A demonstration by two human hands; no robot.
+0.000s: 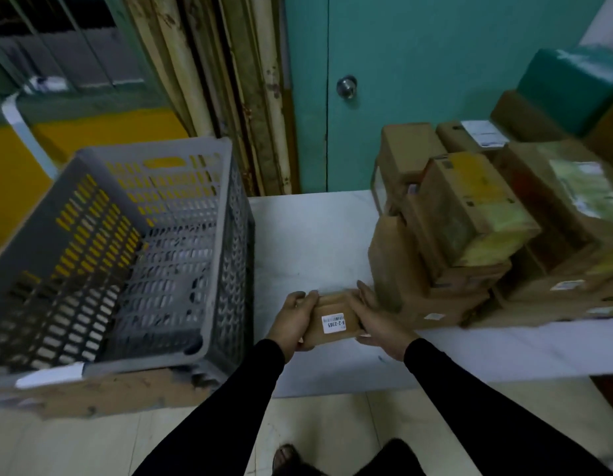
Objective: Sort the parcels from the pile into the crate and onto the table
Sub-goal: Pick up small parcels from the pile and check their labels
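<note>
A small brown cardboard parcel (332, 317) with a white label reading 9-2-2365 is held just above the white table (308, 235), near its front edge. My left hand (293, 317) grips its left end and my right hand (375, 319) grips its right end. A pile of brown parcels (477, 228) fills the right side of the table, its nearest box close beside my right hand. On the left, a grey slotted plastic crate (133, 249) stands on a cardboard box, with no parcels visible inside it.
A teal door with a round knob (346, 86) is behind the table. A teal-wrapped package (569, 87) sits at the back right behind the pile. Yellow panels and curtains are at the left rear. Tiled floor and my foot (288, 458) show below the table edge.
</note>
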